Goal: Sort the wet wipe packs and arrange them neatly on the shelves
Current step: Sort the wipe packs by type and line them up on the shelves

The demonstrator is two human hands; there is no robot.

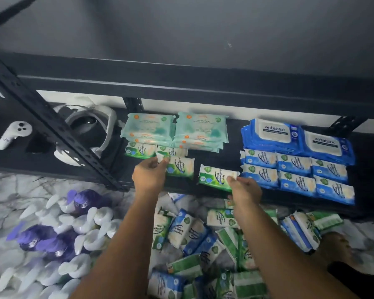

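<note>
On the black shelf (225, 130), my left hand (148, 175) pinches the edge of a green wipe pack (180, 167) in front of two other green packs (140, 150). My right hand (244, 188) grips the corner of another green pack (216, 176) lying to the right. Behind them sit pale green wipe stacks (175, 128). Small blue packs (296, 175) lie in rows at the right, with two large blue Antabax packs (298, 138) behind. A mixed heap of green and blue packs (205, 240) lies on the floor below.
A white headset (89, 126) and a white controller (12, 134) lie on the shelf's left part, behind a slanted black metal strut (52, 126). Purple and white bottles (58, 234) are heaped on the marble floor at the left. A foot (335, 247) rests at the right.
</note>
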